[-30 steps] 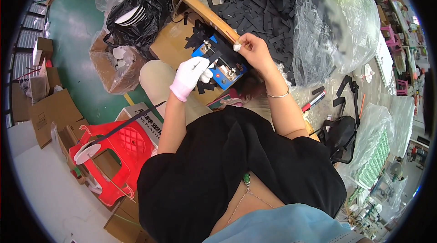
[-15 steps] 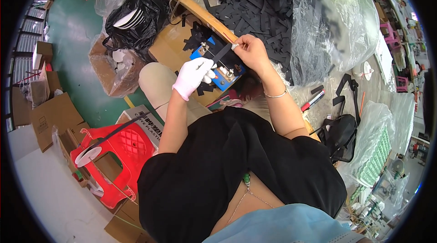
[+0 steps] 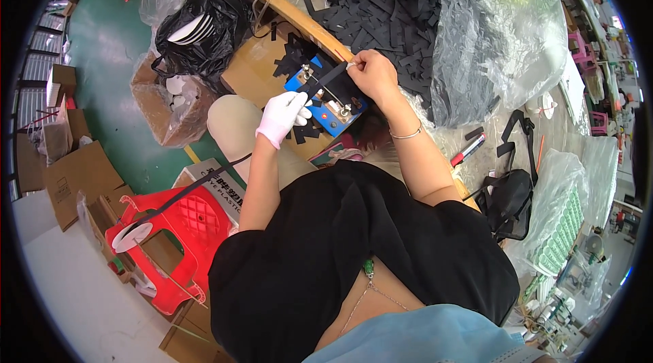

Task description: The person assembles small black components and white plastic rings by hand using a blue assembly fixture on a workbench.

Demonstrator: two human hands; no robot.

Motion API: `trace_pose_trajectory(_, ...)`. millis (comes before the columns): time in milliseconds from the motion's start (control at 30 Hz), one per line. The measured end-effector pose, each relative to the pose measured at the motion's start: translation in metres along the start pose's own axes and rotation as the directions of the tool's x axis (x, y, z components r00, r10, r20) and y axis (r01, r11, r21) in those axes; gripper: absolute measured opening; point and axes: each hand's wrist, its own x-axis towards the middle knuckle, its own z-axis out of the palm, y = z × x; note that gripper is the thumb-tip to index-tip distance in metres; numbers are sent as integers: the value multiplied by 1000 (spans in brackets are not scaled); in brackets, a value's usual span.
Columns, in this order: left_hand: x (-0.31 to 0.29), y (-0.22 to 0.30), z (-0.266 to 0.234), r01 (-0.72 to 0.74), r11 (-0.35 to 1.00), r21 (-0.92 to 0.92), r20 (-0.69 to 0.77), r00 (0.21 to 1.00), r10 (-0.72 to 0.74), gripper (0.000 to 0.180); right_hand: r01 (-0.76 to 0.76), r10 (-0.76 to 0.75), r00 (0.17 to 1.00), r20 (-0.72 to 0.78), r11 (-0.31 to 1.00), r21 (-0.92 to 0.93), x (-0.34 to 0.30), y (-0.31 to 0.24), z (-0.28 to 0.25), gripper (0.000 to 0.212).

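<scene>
A black strap (image 3: 333, 76) stretches between my hands over a blue cutting device (image 3: 332, 122) with metal fittings and a thin rod. My left hand (image 3: 283, 117), in a white glove, is closed around the strap at the device's left side. My bare right hand (image 3: 374, 72) pinches the strap's other end at the wooden table edge; a white wrap shows on one finger. Behind my left arm the strap (image 3: 194, 191) runs back to a white reel (image 3: 133, 236) on a rod at the red stool (image 3: 212, 221). Black cut pieces (image 3: 291, 57) lie beside the device.
A large pile of black strips (image 3: 384, 12) lies beyond the wooden edge (image 3: 299, 14), beside clear plastic sheeting (image 3: 503, 29). A red marker (image 3: 469, 150) and a black bag (image 3: 510, 200) are at right. At left are a black plastic bag (image 3: 228, 12) and an open carton (image 3: 153, 114).
My left hand has shifted left, away from the middle of the device, exposing more of its front. My right hand has stayed almost in place, still pinching the strap.
</scene>
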Motion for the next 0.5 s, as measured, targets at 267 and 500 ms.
trace_pose_trajectory(267, -20, 12, -5, -98, 987, -129, 81, 991, 109, 29, 103, -104, 995, 3, 986, 131, -4, 14, -2, 16)
trace_pose_trajectory(500, -23, 40, 16, -200, 961, -192, 140, 964, 228, 24, 58, -84, 993, 84, 959, 277, -10, 10, -13, 19)
